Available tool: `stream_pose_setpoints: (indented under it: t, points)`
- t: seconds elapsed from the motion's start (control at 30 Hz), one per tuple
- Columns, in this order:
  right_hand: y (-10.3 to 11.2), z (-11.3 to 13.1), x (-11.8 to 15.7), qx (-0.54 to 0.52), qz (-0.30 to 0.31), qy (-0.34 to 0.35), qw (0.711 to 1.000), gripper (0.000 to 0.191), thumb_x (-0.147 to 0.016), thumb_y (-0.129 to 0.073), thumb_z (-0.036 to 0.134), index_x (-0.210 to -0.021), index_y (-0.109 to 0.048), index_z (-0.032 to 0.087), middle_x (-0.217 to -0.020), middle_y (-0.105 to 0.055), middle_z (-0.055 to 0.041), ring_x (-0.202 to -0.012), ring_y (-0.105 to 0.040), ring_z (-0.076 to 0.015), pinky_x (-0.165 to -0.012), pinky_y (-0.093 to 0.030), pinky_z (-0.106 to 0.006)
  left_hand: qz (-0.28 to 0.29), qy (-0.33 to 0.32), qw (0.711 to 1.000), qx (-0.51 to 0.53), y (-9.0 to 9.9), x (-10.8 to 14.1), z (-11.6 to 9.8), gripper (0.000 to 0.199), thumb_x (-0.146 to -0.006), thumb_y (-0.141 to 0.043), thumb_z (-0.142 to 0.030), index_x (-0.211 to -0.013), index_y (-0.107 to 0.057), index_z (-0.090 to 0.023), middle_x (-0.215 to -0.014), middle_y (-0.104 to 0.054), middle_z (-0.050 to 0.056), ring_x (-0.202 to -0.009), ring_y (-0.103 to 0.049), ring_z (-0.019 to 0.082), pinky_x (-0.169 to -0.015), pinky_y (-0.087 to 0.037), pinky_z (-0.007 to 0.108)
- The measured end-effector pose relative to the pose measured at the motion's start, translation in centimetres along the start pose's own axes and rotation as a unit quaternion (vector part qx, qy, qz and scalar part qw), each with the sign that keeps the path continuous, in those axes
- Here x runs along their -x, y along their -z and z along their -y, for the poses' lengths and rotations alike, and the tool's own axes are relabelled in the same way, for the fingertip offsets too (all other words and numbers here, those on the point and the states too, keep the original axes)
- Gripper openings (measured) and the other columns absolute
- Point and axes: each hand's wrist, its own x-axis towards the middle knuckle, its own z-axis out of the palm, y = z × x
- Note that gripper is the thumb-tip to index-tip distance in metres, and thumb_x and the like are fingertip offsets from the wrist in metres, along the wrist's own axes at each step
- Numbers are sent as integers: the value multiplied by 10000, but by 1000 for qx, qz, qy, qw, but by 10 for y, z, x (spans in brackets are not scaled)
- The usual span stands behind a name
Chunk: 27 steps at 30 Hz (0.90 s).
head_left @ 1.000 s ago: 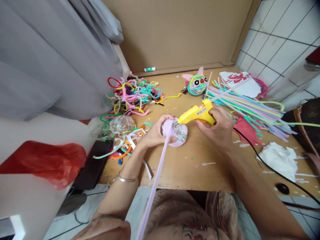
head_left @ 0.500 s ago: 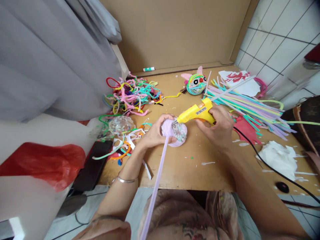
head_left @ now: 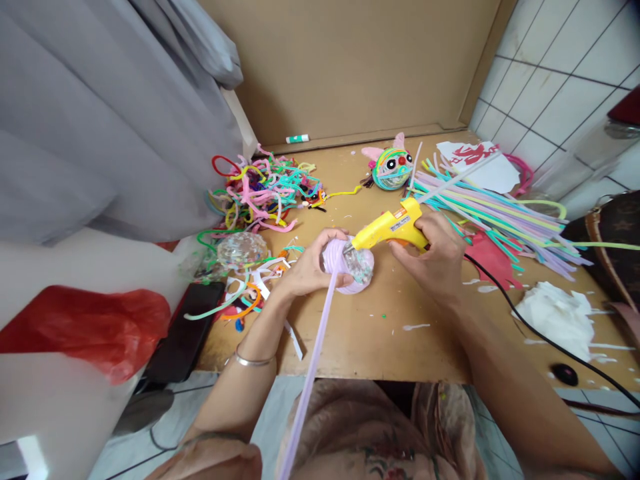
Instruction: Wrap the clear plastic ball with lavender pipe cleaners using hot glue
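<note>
My left hand (head_left: 316,265) is closed around a clear ball partly wound with lilac pipe cleaner (head_left: 356,285). A loose lilac strand (head_left: 319,347) runs from the ball down toward my lap. My right hand (head_left: 436,252) grips a yellow hot glue gun (head_left: 393,225) by its handle, a glue stick jutting from its back. The nozzle points down-left and meets, or nearly meets, the ball beside the wound lilac coils. Part of the ball's surface is bare and see-through. My fingers hide its left side.
Tangled pipe cleaners (head_left: 260,190) and a clear ball (head_left: 243,249) lie left. Behind are a decorated ball with eyes and ears (head_left: 393,168) and a glue stick tube (head_left: 297,139). Straight pipe cleaners (head_left: 495,213), a crumpled tissue (head_left: 557,320) and the gun's black cord (head_left: 545,341) are on the right.
The glue gun's nozzle has shifted very slightly down along the lilac coils, with my right hand tilting a little. My left hand and the ball stay in place.
</note>
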Motion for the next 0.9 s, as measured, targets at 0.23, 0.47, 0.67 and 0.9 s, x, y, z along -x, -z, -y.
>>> stream_pose_setpoints:
  t: [0.23,0.47,0.67,0.9]
  points:
    - [-2,3,1,12,-14,-11,1000,144,-801,-598,346,-835,-523,228,-826,-606,-50,-794,-572,-219,-685,-453,-350,1,-7,1000,7,0,-1,2,720,-543,-832,-404,-1141,-482,-209,-1339,-508,93,-1254,-499,293,-1068,-408,404]
    - [-4,-7,0,-4,-76,44,996,184,-768,-666,321,-820,-517,226,-788,-610,-26,-729,-580,-197,-619,-455,-322,2,-12,1000,13,0,-1,2,713,-541,-838,-370,-1135,-481,-202,-1323,-515,97,-1258,-497,303,-1074,-393,416]
    - [-5,-6,0,-19,-86,74,993,189,-762,-686,267,-831,-516,221,-783,-613,-31,-733,-596,-199,-597,-456,-315,5,-10,1000,11,0,0,1,699,-552,-830,-345,-1141,-477,-214,-1335,-504,93,-1279,-483,297,-1086,-386,415]
    - [-3,-6,-1,-13,-73,73,995,192,-756,-688,258,-816,-509,226,-780,-615,-25,-724,-598,-194,-589,-452,-310,9,-12,1000,11,1,0,1,684,-564,-829,-330,-1136,-474,-210,-1364,-496,107,-1277,-498,295,-1087,-382,416]
